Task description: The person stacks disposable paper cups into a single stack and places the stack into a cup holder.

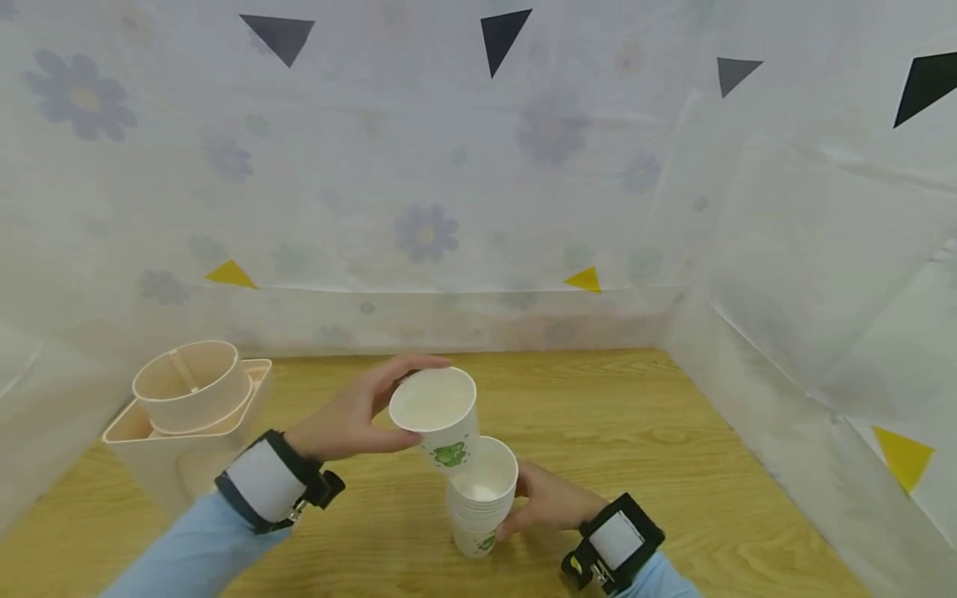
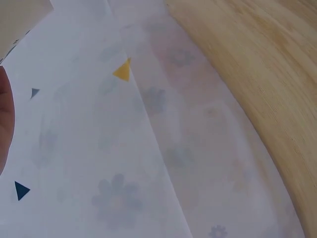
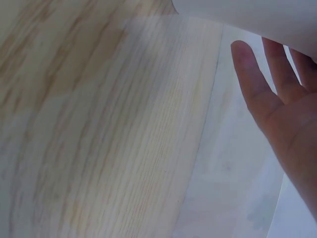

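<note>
My left hand grips a white paper cup with a green print, thumb at the near side and fingers around the far rim. The cup leans, its mouth facing up and toward me, and its base overlaps the top of a stack of paper cups. My right hand holds that stack from the right, thumb in front and fingers behind. In the right wrist view, the fingers reach up to the white cup wall. Only an edge of the left hand shows in the left wrist view.
A cream box-shaped container with a round cup-like part on top stands at the left of the wooden table. White floral sheeting with dark and yellow triangles walls the back and sides.
</note>
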Available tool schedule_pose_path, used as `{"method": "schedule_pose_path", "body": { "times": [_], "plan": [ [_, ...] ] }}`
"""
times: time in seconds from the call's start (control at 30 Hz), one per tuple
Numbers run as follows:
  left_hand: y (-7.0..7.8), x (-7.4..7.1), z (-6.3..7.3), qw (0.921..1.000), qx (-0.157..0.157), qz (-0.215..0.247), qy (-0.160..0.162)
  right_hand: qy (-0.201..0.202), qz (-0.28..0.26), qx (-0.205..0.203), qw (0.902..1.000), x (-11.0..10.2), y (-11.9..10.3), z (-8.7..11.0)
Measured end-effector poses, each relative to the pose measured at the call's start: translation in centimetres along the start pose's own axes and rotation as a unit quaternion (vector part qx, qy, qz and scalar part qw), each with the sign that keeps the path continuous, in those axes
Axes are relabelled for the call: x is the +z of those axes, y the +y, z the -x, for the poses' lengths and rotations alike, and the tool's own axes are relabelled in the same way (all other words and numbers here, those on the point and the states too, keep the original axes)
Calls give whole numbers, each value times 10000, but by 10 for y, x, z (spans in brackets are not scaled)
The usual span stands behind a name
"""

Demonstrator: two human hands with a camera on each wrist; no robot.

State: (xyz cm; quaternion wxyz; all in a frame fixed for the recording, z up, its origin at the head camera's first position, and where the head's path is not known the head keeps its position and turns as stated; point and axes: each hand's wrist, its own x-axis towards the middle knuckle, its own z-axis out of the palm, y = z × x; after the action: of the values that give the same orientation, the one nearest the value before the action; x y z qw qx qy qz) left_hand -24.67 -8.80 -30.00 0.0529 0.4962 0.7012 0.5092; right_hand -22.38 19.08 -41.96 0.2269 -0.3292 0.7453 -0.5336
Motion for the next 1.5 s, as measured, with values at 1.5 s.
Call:
{"method": "schedule_pose_path", "body": {
  "times": [1.5],
  "plan": [
    [-33,43,-8,9909,-860,9,-1037,-28,121,78,9999,4,1,0]
  ]
}}
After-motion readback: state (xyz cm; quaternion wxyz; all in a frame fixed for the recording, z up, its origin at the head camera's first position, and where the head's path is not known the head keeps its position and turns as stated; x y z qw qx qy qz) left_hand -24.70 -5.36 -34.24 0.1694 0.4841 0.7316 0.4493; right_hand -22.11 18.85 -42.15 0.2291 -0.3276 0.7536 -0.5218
